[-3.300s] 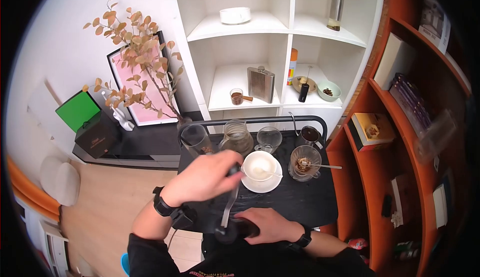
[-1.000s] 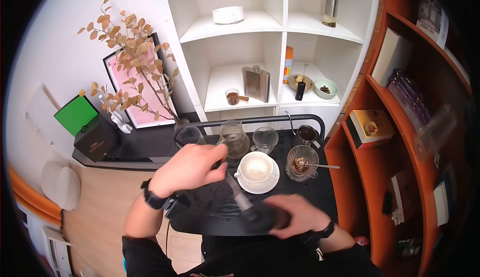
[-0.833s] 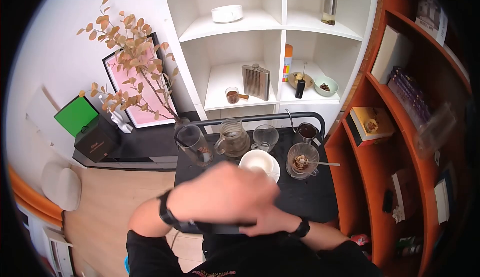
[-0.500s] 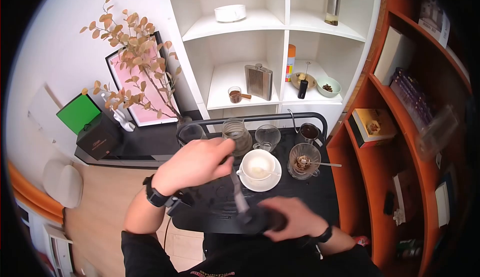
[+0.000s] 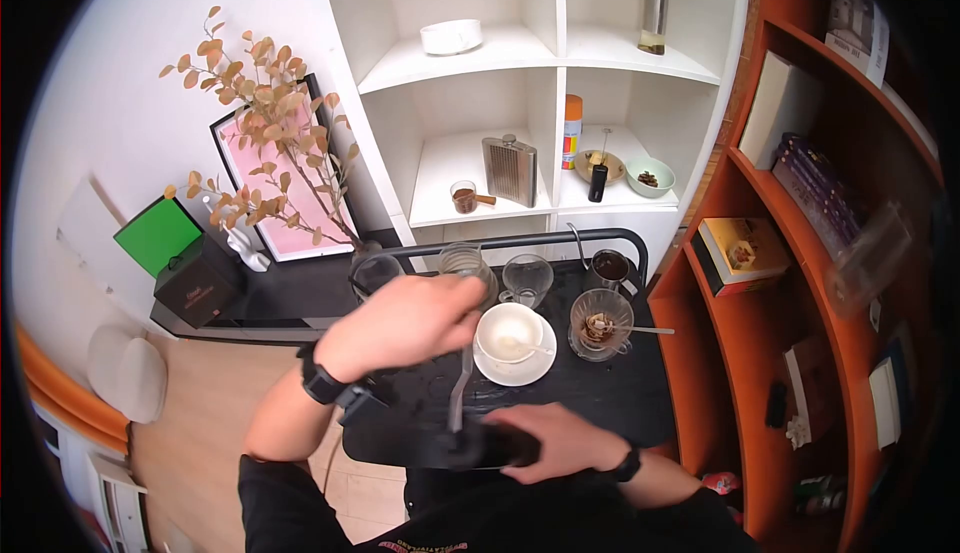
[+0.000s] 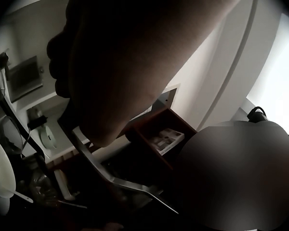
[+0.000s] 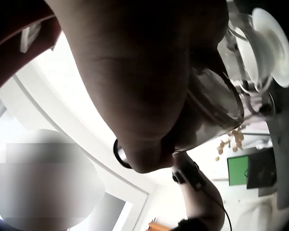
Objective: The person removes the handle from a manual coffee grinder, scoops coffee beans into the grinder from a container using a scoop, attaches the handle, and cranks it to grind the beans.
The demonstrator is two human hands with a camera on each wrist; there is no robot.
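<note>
Right hand [image 5: 555, 440] clamps the hand grinder [image 5: 480, 446] at the tabletop's [image 5: 620, 393] near edge, left hand [image 5: 400, 325] grips the crank handle [image 5: 459, 390] (its silver arm running up from the grinder), beside the white cup [image 5: 508, 334].

You look down at a light wooden plank floor [image 5: 215, 403] and a plain white wall [image 5: 110, 83]. Ahead of you stands a white cube shelf unit [image 5: 545, 103], and on your right an orange-red wooden bookcase [image 5: 800, 283]. A pink framed picture [image 5: 265, 178] leans against the wall on a low black cabinet [image 5: 280, 298]. The light is bright and even.
</note>
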